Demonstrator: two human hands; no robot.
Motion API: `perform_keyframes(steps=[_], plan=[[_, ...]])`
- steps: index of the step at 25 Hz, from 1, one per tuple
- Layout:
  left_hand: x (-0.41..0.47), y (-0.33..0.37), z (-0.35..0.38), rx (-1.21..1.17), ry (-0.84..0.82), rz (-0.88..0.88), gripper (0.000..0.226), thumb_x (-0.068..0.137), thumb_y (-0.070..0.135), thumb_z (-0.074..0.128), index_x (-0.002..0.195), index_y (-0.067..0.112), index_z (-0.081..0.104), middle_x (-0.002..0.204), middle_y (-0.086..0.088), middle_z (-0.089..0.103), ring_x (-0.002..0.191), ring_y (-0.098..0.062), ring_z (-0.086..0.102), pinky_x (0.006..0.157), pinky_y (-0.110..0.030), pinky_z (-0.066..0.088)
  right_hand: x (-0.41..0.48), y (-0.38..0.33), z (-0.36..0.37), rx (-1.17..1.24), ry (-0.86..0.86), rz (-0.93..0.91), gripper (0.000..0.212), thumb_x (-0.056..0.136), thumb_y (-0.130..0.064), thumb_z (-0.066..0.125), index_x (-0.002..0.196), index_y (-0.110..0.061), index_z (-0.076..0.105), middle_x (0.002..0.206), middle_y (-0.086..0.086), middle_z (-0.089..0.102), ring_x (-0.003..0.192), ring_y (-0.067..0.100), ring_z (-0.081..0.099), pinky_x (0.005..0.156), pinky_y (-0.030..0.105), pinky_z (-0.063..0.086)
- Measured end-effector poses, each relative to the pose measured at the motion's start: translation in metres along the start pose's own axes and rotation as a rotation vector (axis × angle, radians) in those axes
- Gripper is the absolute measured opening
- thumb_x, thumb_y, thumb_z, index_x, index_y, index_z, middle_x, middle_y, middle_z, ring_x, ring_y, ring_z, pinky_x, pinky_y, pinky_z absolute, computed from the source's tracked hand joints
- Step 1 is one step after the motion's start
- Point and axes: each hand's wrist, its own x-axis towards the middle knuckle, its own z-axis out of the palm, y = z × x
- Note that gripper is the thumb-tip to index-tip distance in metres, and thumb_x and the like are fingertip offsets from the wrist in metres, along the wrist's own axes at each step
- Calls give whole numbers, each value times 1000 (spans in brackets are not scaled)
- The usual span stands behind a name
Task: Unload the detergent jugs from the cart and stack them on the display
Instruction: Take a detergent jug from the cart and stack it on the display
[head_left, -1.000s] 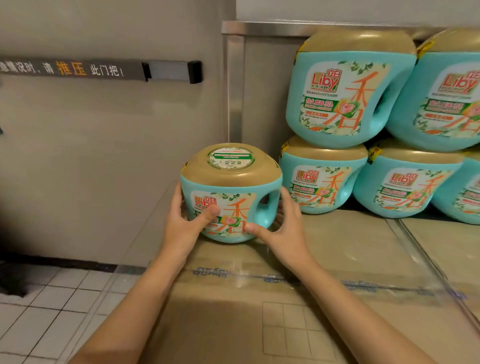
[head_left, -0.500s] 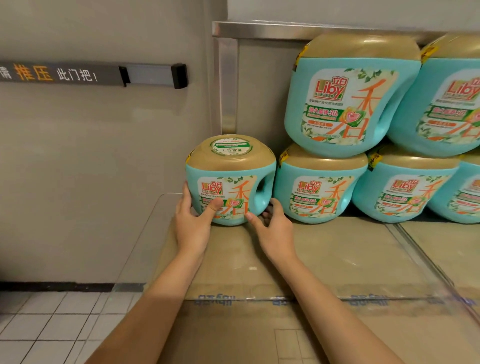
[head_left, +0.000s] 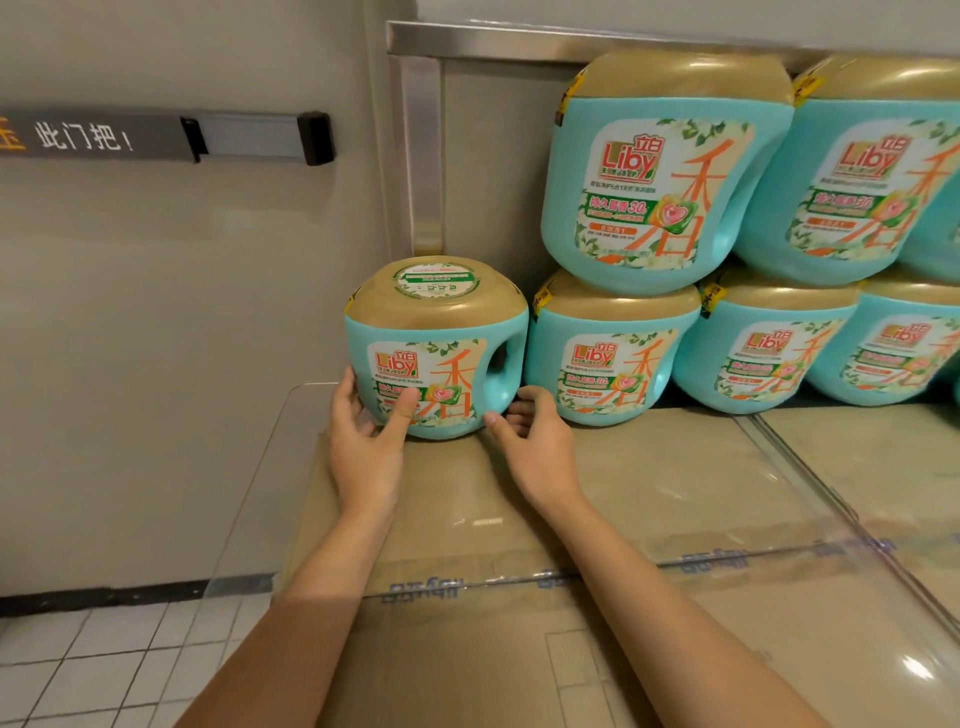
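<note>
A teal detergent jug (head_left: 436, 332) with a gold lid stands upright on the display shelf (head_left: 675, 483), at the left end of the bottom row. It touches the neighbouring jug (head_left: 608, 358). My left hand (head_left: 363, 447) grips its lower left side, with the thumb pressed on the front label. My right hand (head_left: 540, 447) sits at the jug's lower right by the handle, fingers loosely curled and the thumb tip at the base. More jugs (head_left: 660, 171) are stacked in a second row on top, to the right. The cart is out of view.
A clear plastic guard (head_left: 519, 577) runs along the shelf's front edge and left side. A metal frame post (head_left: 423, 156) stands behind the jug. To the left is a door with a push bar (head_left: 249, 137), and tiled floor (head_left: 78, 665) below.
The jug slid back along the shelf until it sat against the bottom row. My right hand has loosened off its side while the left still grips it.
</note>
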Motion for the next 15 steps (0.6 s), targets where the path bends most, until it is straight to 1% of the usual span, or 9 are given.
perform_keyframes(steps=[1, 2, 4, 5, 7, 8, 10, 12, 15], plan=[[-2, 3, -2, 64, 10, 8, 87, 73, 45, 79, 146, 24, 37, 128, 17, 52, 99, 28, 51, 81, -4, 47, -3, -1, -3, 9, 25, 4, 40, 87, -20, 70, 121, -9, 53, 93, -8, 59, 78, 3, 57, 75, 10, 48], [-3, 6, -3, 148, 27, 11, 90, 72, 48, 79, 147, 23, 36, 137, 12, 49, 111, 20, 50, 92, -14, 47, -7, -2, -6, 17, 52, 9, 36, 89, -18, 68, 121, -9, 53, 90, -8, 59, 76, 2, 57, 73, 8, 48], [-6, 13, -6, 262, 73, -50, 93, 72, 51, 78, 148, 20, 33, 150, -2, 42, 134, -9, 43, 110, -36, 38, -18, -3, -18, 47, 89, 18, 28, 91, -14, 63, 118, -9, 56, 87, -8, 59, 78, 5, 57, 78, 17, 49], [-11, 18, -8, 270, 83, -66, 87, 74, 47, 78, 146, 19, 36, 149, -6, 43, 135, -16, 43, 111, -37, 36, -28, -2, -27, 56, 89, 19, 23, 92, -13, 61, 115, -11, 58, 86, -8, 60, 81, 9, 58, 81, 22, 49], [-30, 29, -14, 283, 57, -36, 61, 81, 29, 76, 134, 16, 47, 135, -5, 53, 124, -19, 50, 104, -34, 40, -54, 2, -52, 73, 69, 14, 15, 92, -13, 61, 107, -15, 61, 84, -3, 63, 84, 16, 61, 82, 28, 50], [-46, 36, -15, 274, 11, -32, 44, 83, 20, 73, 123, 16, 53, 122, -4, 59, 115, -20, 55, 96, -32, 44, -71, 4, -70, 89, 62, 11, 12, 92, -12, 61, 103, -17, 62, 85, 2, 65, 84, 21, 63, 83, 34, 51], [-86, 53, -13, 219, -205, -92, 19, 87, 6, 64, 99, 20, 58, 93, 1, 61, 92, -19, 58, 79, -27, 44, -104, 10, -111, 99, 82, -21, 15, 92, -7, 60, 95, -22, 62, 82, 10, 68, 80, 26, 65, 81, 41, 52], [-135, 70, -4, 165, -444, -112, 21, 87, 0, 61, 90, 21, 61, 82, 3, 59, 77, -10, 56, 73, -24, 45, -139, 16, -158, 109, 135, -72, 22, 92, -4, 60, 91, -26, 62, 77, 7, 68, 72, 20, 63, 75, 40, 52], [-221, 92, 25, 90, -614, -91, 19, 88, 0, 63, 92, 18, 65, 82, 4, 62, 68, 3, 57, 66, -9, 46, -201, 36, -238, 193, 280, -102, 24, 92, -1, 59, 93, -24, 64, 74, 3, 71, 65, 11, 64, 64, 24, 53]])
